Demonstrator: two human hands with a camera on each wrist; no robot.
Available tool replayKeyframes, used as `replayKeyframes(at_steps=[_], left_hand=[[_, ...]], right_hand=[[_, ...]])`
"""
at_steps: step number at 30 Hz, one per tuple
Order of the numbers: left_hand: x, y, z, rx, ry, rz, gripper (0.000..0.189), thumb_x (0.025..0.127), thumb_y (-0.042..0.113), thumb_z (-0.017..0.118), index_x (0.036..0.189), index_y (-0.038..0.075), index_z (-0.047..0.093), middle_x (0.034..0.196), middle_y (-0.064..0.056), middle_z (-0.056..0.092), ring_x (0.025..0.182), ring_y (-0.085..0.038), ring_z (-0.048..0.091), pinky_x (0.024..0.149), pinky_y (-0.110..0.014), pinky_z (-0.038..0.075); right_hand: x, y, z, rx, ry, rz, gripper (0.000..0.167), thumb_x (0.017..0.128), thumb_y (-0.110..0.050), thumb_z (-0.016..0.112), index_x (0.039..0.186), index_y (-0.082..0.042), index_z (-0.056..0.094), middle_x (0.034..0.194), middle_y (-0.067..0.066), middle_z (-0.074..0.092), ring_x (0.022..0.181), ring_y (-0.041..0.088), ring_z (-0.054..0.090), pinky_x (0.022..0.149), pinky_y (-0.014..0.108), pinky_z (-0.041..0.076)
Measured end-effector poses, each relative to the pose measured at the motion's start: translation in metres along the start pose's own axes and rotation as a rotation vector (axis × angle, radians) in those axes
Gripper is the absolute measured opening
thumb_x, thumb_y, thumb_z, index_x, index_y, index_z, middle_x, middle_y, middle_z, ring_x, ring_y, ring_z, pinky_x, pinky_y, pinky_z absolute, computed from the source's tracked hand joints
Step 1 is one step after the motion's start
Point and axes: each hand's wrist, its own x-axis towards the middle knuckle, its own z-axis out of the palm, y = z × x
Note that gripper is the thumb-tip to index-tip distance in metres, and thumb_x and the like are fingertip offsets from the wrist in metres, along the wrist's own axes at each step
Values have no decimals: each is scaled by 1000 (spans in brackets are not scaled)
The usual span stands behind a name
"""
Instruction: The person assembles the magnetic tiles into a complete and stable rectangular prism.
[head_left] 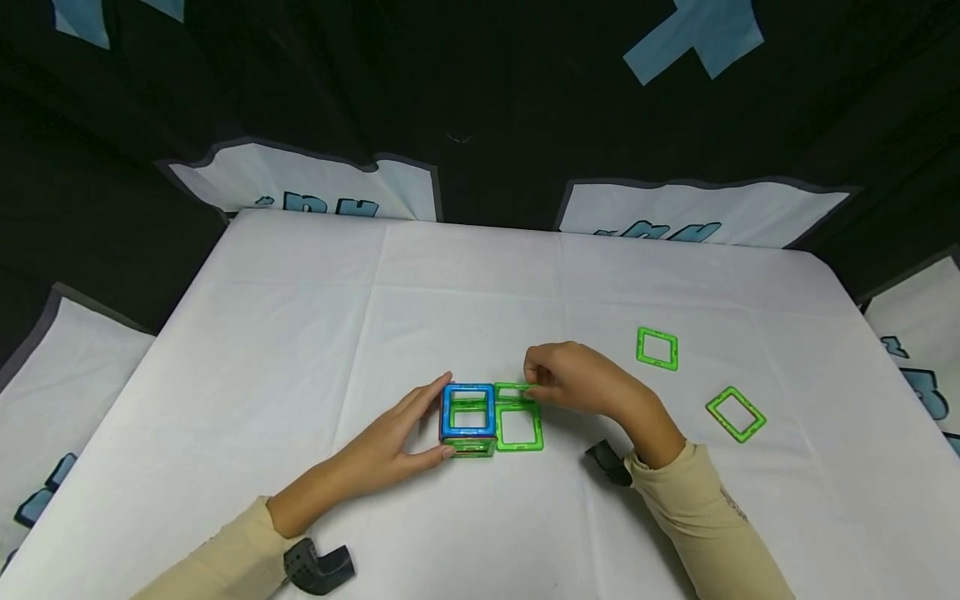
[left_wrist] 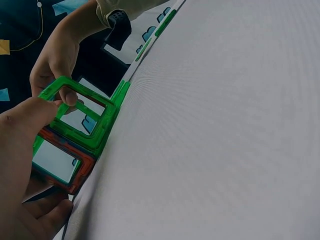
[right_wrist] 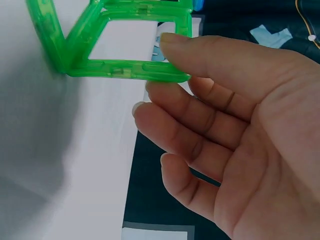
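A small box of magnetic tiles stands near the middle of the table, with a blue square tile (head_left: pixel 469 432) on top and green and red tiles in its sides. My left hand (head_left: pixel 378 446) holds the box from its left, thumb at the near side and fingers at the far side. Against the right side of the box lies a flat green square tile (head_left: pixel 519 447). My right hand (head_left: pixel 573 377) pinches the edge of another green square tile (right_wrist: pixel 125 69) between thumb and fingers. That tile stands raised from the table, joined at the flat tile's far edge.
Two loose green square tiles lie to the right: one farther back (head_left: pixel 657 333), the other (head_left: pixel 724 423) beyond my right forearm. White cloth (head_left: pixel 300 333) covers the table. A dark curtain (head_left: pixel 480 100) hangs behind its back edge.
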Motion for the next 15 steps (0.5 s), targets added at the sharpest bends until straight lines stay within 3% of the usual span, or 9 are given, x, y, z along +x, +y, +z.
replayKeyframes(at_steps=[15], left_hand=[[0,-1,1,5,-7,-17,80,83,28,66,146,10,20,134,-5,44,122,-16,46,99,-38,40]], right_hand=[[-2,4,-4,60,-30,10,15,78,-18,71,79,-15,57,74,-7,55,71,8,50,65,23,44]])
